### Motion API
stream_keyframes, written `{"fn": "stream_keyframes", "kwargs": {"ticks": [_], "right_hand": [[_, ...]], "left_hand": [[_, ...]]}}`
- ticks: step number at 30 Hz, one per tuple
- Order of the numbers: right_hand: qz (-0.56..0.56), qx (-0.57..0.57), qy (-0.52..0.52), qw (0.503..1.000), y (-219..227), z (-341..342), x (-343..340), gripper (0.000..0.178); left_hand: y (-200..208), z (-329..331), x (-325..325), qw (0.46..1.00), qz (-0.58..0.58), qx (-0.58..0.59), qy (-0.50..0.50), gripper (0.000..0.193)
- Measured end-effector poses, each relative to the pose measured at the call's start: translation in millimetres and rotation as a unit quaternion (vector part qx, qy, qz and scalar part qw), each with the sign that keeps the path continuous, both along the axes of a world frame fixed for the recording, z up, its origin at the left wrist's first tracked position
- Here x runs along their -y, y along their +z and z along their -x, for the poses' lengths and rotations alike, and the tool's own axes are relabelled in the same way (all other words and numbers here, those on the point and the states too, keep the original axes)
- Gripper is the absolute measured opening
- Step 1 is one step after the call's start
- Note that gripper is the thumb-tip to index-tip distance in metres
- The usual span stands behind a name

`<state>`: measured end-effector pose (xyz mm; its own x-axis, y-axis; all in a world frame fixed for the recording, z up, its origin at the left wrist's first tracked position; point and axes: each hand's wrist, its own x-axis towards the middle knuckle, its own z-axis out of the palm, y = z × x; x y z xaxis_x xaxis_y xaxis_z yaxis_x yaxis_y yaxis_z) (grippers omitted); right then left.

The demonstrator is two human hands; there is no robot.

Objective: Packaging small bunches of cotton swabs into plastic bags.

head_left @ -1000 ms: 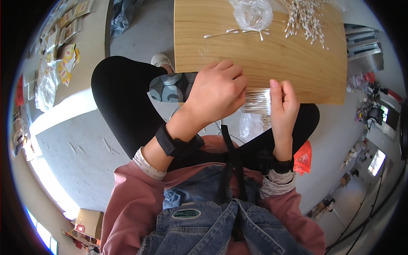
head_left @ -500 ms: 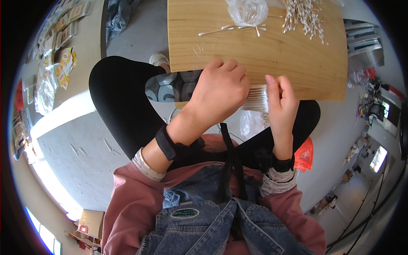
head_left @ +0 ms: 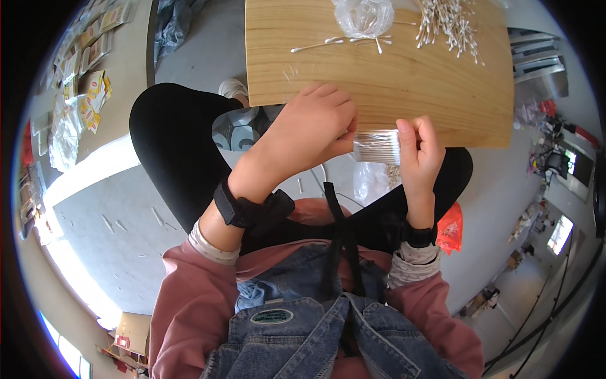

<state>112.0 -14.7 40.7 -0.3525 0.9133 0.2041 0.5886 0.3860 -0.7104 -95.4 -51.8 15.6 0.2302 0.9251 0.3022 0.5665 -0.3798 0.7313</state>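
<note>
Over my lap, at the near edge of the table, a flat bundle of cotton swabs (head_left: 377, 147) lies sideways in clear plastic film. My right hand (head_left: 421, 155) grips its right end, thumb at the front and fingers curled. At the opposite end, my left hand (head_left: 315, 126) is closed with its back toward me, fingertips at the film's left edge; its pinch is partly hidden. Farther off on the wooden table (head_left: 303, 76) rests a clear plastic bag (head_left: 364, 18), with several loose cotton swabs (head_left: 315, 47) beside it.
A heap of loose swabs (head_left: 447, 28) covers the table's far right. Below the bundle hangs or lies another clear bag (head_left: 371, 182). A red plastic bag (head_left: 449, 230) sits by my right forearm. Yellow packets (head_left: 96, 101) lie on a surface at the left.
My left hand has slid left along the bundle, uncovering more of the wrapped swabs. The right hand keeps its grip nearly in place.
</note>
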Motion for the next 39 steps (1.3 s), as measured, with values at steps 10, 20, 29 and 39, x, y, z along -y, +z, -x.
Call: {"fn": "stream_keyframes", "kwargs": {"ticks": [10,20,29,39], "right_hand": [[-0.131,-0.246,0.051,0.959,19.4,-15.7,12.6,0.033],[-0.187,-0.17,0.065,0.965,39.5,-16.8,19.8,0.045],[-0.214,-0.028,0.228,0.949,73.4,-19.0,21.4,0.047],[-0.246,-0.009,0.254,0.935,75.9,-18.5,20.0,0.051]], "left_hand": [[29.2,-5.7,19.1,0.867,0.239,0.435,-0.049,0.027],[43.8,-7.7,25.8,0.788,0.272,0.546,-0.084,0.025],[49.0,4.1,21.8,0.843,0.271,0.451,-0.113,0.021],[49.2,6.5,21.1,0.847,0.269,0.437,-0.14,0.019]]}}
